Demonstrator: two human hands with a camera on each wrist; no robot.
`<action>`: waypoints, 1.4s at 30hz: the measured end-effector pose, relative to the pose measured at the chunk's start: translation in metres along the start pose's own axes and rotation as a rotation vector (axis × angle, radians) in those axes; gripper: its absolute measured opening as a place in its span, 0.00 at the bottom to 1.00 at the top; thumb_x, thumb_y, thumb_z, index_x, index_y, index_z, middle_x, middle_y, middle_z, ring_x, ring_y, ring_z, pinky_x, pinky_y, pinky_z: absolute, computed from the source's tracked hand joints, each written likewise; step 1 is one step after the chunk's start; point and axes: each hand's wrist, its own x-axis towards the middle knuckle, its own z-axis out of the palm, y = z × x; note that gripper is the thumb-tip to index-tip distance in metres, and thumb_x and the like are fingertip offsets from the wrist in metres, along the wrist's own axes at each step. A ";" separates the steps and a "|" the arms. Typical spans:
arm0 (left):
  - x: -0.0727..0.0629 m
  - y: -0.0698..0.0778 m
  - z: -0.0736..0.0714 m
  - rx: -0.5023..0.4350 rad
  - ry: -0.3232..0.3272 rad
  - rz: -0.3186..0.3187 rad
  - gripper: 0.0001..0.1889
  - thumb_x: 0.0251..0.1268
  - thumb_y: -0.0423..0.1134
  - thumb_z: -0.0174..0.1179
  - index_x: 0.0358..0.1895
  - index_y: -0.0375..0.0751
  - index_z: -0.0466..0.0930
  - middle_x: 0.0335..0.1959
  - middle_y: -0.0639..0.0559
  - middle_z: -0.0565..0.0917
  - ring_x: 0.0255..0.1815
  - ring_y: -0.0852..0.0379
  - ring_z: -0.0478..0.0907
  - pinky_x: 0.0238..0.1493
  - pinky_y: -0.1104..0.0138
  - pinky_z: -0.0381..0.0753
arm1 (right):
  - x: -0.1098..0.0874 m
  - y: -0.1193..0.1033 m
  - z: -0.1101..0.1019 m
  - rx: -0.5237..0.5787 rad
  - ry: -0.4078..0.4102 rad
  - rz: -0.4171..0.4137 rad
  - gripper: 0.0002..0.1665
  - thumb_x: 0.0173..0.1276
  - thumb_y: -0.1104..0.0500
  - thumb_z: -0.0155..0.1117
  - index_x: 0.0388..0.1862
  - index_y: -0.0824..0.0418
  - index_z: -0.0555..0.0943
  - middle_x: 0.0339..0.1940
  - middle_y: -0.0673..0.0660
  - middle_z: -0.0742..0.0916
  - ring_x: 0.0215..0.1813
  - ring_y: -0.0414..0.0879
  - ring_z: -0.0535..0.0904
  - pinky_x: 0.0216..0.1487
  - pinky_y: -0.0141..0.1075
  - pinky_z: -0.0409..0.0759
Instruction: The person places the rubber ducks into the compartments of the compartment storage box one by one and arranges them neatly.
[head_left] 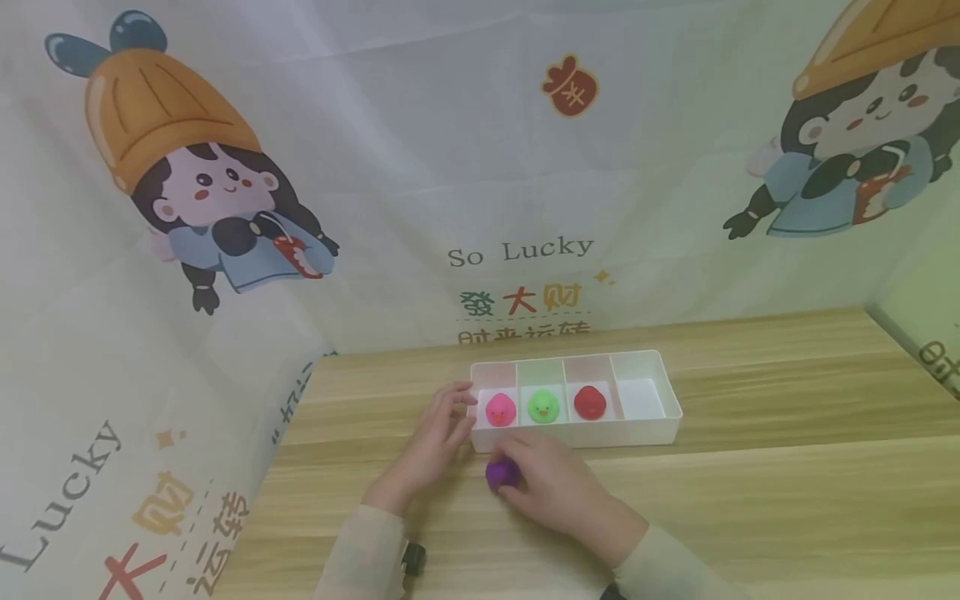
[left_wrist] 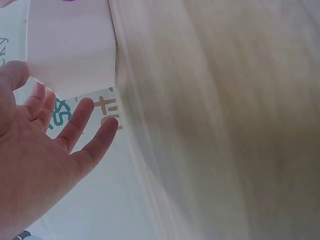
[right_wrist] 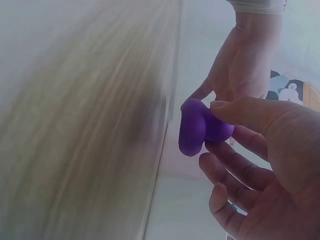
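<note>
My right hand (head_left: 558, 483) pinches a purple toy duck (head_left: 500, 475) between thumb and fingers, just in front of a white divided box (head_left: 615, 434). In the right wrist view the purple toy (right_wrist: 192, 127) shows a rounded body and hangs off the table surface. My left hand (head_left: 429, 442) is at the box's left end, its fingers spread and loosely bent; in the left wrist view the thumb touches or nearly touches the box (left_wrist: 72, 50). Inside the box sit a pink duck (head_left: 501, 410), a green duck (head_left: 543, 407) and a red duck (head_left: 590, 403), each in its own compartment.
The box's rightmost compartment (head_left: 637, 398) shows its bare white floor. Box and hands are over a wood-grain table (head_left: 787, 483). A printed white cloth (head_left: 390, 167) hangs behind the table and along its left side.
</note>
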 end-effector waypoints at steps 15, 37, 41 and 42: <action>0.000 0.000 0.000 0.004 -0.001 -0.027 0.13 0.65 0.38 0.49 0.51 0.44 0.66 0.64 0.53 0.58 0.50 0.53 0.68 0.50 0.58 0.70 | -0.005 0.005 -0.013 0.062 0.043 -0.020 0.20 0.48 0.53 0.69 0.41 0.48 0.74 0.37 0.41 0.78 0.39 0.36 0.73 0.41 0.30 0.74; -0.001 0.002 0.000 -0.011 -0.011 -0.054 0.14 0.66 0.39 0.47 0.53 0.45 0.64 0.64 0.61 0.55 0.51 0.54 0.67 0.50 0.59 0.70 | -0.010 0.014 -0.032 -0.001 0.095 -0.015 0.21 0.47 0.53 0.69 0.42 0.50 0.75 0.36 0.41 0.77 0.41 0.36 0.71 0.42 0.32 0.73; -0.001 0.001 0.001 -0.010 -0.011 -0.064 0.14 0.66 0.40 0.47 0.53 0.45 0.65 0.63 0.63 0.56 0.51 0.55 0.67 0.50 0.59 0.70 | -0.011 0.016 -0.035 -0.023 0.111 -0.007 0.20 0.46 0.53 0.70 0.41 0.49 0.76 0.37 0.40 0.78 0.41 0.35 0.71 0.43 0.31 0.71; -0.001 0.001 0.001 -0.009 -0.013 -0.069 0.14 0.66 0.40 0.47 0.53 0.46 0.65 0.63 0.63 0.56 0.51 0.56 0.67 0.51 0.60 0.70 | -0.011 0.016 -0.036 -0.033 0.115 -0.003 0.20 0.46 0.53 0.70 0.40 0.48 0.76 0.37 0.40 0.78 0.41 0.35 0.71 0.43 0.30 0.71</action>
